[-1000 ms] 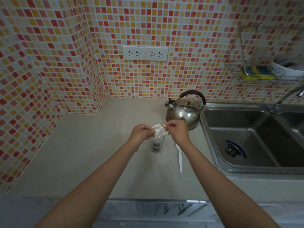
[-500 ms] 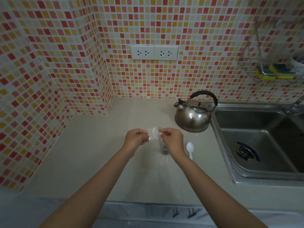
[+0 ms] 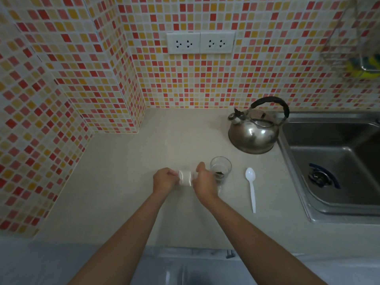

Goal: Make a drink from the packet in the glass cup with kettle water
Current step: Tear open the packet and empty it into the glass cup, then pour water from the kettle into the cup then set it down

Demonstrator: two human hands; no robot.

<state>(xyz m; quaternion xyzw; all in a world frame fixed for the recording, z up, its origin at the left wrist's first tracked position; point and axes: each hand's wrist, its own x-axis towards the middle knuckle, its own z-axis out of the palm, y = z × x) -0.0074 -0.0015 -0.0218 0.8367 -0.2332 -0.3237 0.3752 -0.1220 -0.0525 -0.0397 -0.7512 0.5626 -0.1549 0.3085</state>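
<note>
A small clear packet (image 3: 185,177) is stretched between my two hands, low over the counter. My left hand (image 3: 164,179) pinches its left end and my right hand (image 3: 204,182) pinches its right end. Just right of my right hand stands the glass cup (image 3: 221,168), upright, with dark grains at its bottom. A white plastic spoon (image 3: 251,188) lies on the counter to the right of the cup. The steel kettle (image 3: 254,130) with a black handle sits behind them, beside the sink.
A steel sink (image 3: 337,161) fills the right side, its rim close to the spoon. Tiled walls close the counter at the back and left. A double wall socket (image 3: 200,42) is above. A wire rack with a sponge (image 3: 358,66) hangs upper right.
My hands moved the packet from above the cup down and to its left. The cup now shows beside my right hand. The camera view shifted, too.
</note>
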